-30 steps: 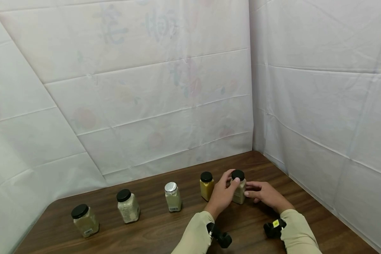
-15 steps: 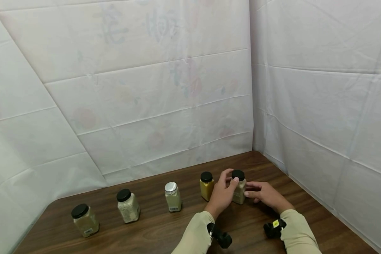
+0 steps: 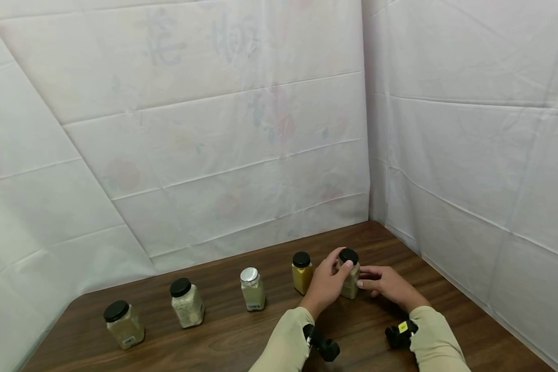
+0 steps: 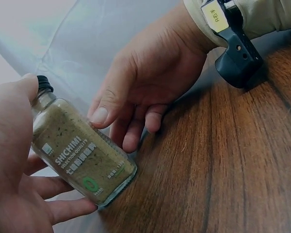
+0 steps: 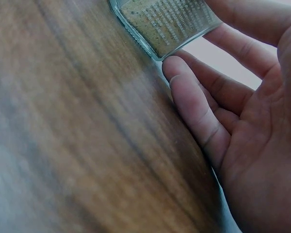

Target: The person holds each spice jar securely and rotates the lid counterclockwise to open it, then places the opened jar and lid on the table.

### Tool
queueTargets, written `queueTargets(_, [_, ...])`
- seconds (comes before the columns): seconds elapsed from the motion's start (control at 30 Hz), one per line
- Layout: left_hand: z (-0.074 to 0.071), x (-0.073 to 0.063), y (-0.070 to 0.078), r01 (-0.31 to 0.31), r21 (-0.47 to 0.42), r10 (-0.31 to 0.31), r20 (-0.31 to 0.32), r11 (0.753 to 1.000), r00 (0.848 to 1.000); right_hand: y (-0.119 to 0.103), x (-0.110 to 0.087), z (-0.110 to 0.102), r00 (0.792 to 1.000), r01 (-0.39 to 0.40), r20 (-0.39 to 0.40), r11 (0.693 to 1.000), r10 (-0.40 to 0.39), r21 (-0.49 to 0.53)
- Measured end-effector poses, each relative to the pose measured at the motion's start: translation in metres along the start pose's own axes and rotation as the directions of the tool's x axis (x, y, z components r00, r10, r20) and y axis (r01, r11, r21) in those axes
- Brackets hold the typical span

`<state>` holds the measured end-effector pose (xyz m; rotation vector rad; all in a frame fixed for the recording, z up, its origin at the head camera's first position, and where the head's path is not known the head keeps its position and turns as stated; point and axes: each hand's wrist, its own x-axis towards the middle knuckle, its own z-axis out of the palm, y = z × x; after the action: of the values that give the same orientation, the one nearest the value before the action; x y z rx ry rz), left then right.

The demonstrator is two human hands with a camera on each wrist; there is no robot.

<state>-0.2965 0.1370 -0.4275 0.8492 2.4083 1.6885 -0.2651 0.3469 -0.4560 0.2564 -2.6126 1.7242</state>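
While the left hand [image 3: 324, 283] has fingers curled round a squarish black-capped clear-glass SHICHIMI jar [image 4: 85, 150] // right hand [image 3: 392, 288] gets a pinch on its side // jar's upright on the brown wood-grain table [image 3: 214, 341]

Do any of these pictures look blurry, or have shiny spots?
Head view: the silver lid shines brightly. Left wrist view: the spice jar is sharp enough to read, but the backdrop is washed out at upper left. Right wrist view: the tabletop is blurry, with a pale bluish sheen at lower left.
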Motion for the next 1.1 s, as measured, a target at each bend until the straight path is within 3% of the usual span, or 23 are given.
queueTargets(0.63, [-0.001, -0.006, -0.004, -0.002, -0.168, -0.020, -0.133, 0.986, 0.991, -0.006, 0.003, 0.004, 1.000, -0.016, 0.003, 1.000, 0.017, -0.019])
queueTargets(1.1, [-0.005, -0.014, -0.004, -0.098, -0.198, 0.061, -0.189, 0.975, 0.980, -0.004, -0.001, 0.001, 0.999, -0.045, -0.024, 0.998, 0.044, -0.036])
